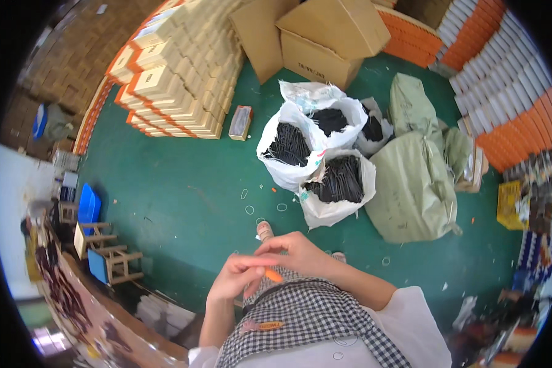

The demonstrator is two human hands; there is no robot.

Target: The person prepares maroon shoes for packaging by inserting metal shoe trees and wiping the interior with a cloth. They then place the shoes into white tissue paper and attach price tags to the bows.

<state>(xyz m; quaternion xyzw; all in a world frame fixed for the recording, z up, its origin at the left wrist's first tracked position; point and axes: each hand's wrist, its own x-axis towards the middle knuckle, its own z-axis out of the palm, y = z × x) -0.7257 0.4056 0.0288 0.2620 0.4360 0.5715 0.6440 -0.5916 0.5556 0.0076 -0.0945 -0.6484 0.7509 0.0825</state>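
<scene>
My two hands meet in front of my black-and-white checked apron (pixel 300 313). My left hand (pixel 236 276) has its fingers bent inward, and a small orange piece (pixel 273 276), like a rubber finger cover, sticks out at its fingertips. My right hand (pixel 300 253) arches over from the right, its fingertips meeting the left fingers. What lies between the right fingertips is too small to make out. Beyond my hands stand open white sacks (pixel 316 211) filled with bundles of thin black sticks (pixel 340 178).
Large green sacks (pixel 414 190) sit right of the white ones. Stacked cream-and-orange boxes (pixel 178 92) rise at far left, with one open box (pixel 241 122) beside them. An open carton (pixel 325 55) stands behind. Small stools (pixel 113 264) are at left; loose rings (pixel 281 207) lie on the green floor.
</scene>
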